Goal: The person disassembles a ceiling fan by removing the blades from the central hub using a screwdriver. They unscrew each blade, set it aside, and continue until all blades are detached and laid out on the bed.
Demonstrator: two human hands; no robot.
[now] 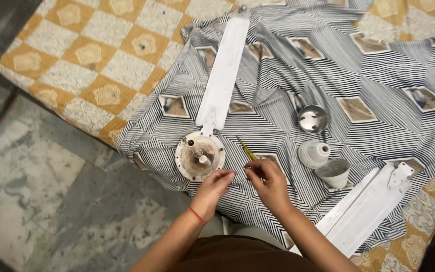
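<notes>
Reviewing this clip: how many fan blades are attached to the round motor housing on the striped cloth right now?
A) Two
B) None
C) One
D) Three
C. Only one white blade is joined to the motor housing, running away from the person; the other blades lie stacked loose on the striped cloth off to the right, apart from the housing.
</notes>
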